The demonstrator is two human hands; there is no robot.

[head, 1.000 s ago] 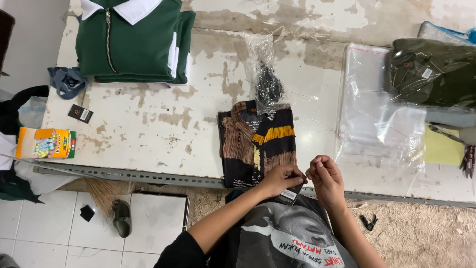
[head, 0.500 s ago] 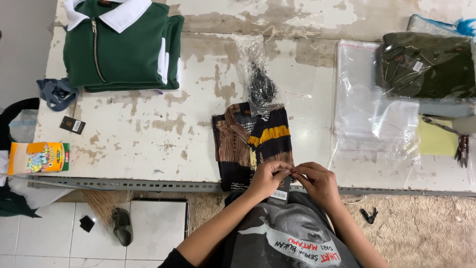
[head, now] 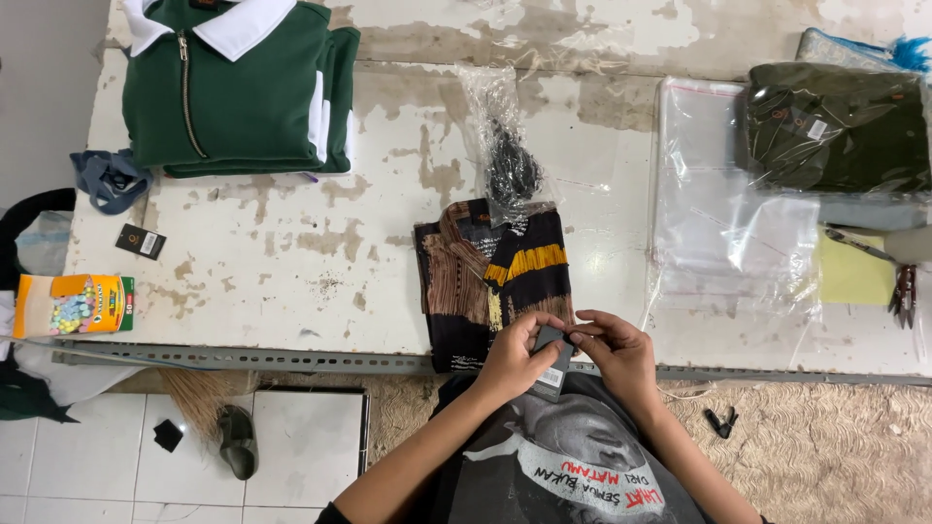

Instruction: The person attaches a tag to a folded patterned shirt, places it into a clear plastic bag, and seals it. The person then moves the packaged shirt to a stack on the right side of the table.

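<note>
At the near edge of the tabletop, the left hand and right hand pinch a small dark tag between their fingers, just over the folded brown striped shirt. With so light a pinch the tag could slip and drop past the edge to the floor. Whether a string joins tag and shirt is hidden by the fingers.

Folded green jacket, crayon box, clear bags, olive shirt on worn table.
</note>
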